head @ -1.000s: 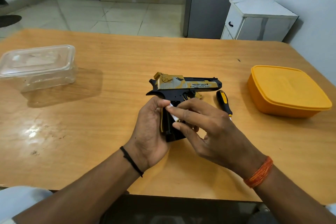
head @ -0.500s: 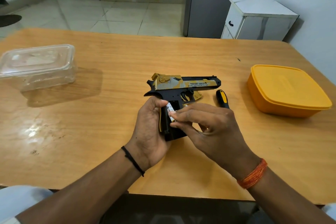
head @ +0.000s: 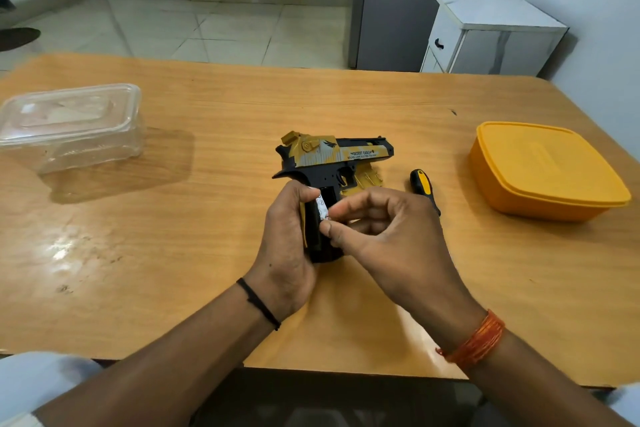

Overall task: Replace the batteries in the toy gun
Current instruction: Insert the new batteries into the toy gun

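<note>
A black, yellow and grey toy gun [head: 332,158] lies on its side at the middle of the wooden table [head: 214,107], barrel to the right. My left hand [head: 287,243] wraps around its black grip. The battery compartment in the grip is open. A white battery [head: 322,207] sits tilted at that opening, pinched between the thumb and forefinger of my right hand [head: 388,239]. A yellow cover piece [head: 367,178] lies under the trigger area, partly hidden by the gun.
A black and yellow screwdriver [head: 423,185] lies just right of the gun, partly behind my right hand. A closed orange box [head: 543,170] stands at the right. A clear lidded container [head: 69,125] stands at the far left. The table's near edge runs below my wrists.
The gun's grip has tilted slightly under my left hand. My right hand's fingers have curled in, and the battery has moved deeper at the open compartment.
</note>
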